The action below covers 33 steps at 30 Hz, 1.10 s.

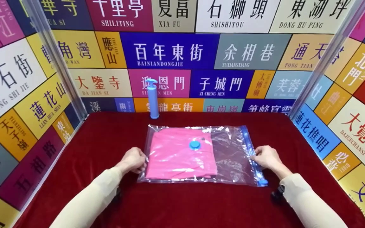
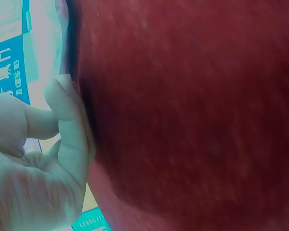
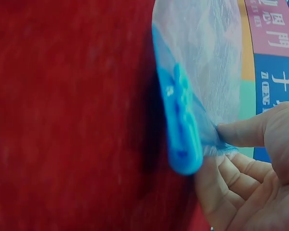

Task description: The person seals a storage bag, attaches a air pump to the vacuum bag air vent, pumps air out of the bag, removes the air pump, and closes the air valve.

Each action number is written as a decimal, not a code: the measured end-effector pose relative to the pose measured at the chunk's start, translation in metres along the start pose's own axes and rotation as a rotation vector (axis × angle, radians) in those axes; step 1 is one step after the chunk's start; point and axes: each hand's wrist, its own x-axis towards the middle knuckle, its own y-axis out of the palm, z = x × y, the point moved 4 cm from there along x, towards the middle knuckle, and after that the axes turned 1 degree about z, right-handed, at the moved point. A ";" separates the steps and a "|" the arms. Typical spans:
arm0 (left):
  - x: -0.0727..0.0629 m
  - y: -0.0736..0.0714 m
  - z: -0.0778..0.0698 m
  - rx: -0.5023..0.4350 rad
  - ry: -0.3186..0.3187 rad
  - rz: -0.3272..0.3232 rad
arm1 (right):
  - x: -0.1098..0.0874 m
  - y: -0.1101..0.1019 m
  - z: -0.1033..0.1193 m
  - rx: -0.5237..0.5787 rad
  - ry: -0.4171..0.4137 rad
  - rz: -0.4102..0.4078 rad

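Note:
A clear plastic vacuum storage bag (image 1: pixel 230 155) lies flat, with folded pink cloth (image 1: pixel 176 158) in its left and middle part. On its upper face sits a round blue valve (image 1: pixel 195 145). My left hand (image 1: pixel 134 160) pinches the bag's left edge between thumb and fingers; the left wrist view shows that hand (image 2: pixel 53 144) at the edge, close over the red cloth. At the other end, my right hand (image 1: pixel 266 156) pinches the blue zip strip (image 1: pixel 247 142). A blue slider (image 3: pixel 185 139) shows on the strip, near the right hand's fingers (image 3: pixel 243 132).
A light blue hand pump (image 1: pixel 153 99) stands upright behind the bag, near the back edge of the table covered in dark red cloth (image 1: pixel 182 205). Colourful panels with lettering (image 1: pixel 169 50) wall in the back and both sides.

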 end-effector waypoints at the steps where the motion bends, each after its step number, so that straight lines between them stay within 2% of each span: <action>1: 0.000 -0.002 0.002 0.001 -0.003 -0.004 | 0.001 0.002 0.003 0.000 -0.007 0.001; 13: 0.003 -0.027 0.025 0.046 -0.031 -0.061 | 0.009 0.023 0.026 0.092 -0.021 0.068; 19: -0.001 -0.039 0.031 0.078 -0.030 -0.082 | 0.011 0.031 0.037 0.114 -0.023 0.093; 22: -0.004 -0.046 0.033 0.140 -0.016 -0.107 | 0.009 0.035 0.041 0.159 -0.001 0.127; 26: -0.006 -0.054 0.031 0.268 -0.009 -0.158 | 0.005 0.039 0.045 0.235 0.024 0.171; 29: -0.008 -0.057 0.028 0.377 -0.005 -0.201 | 0.003 0.039 0.046 0.286 0.043 0.189; 33: -0.009 -0.058 0.020 0.496 0.039 -0.257 | 0.003 0.039 0.045 0.337 0.074 0.197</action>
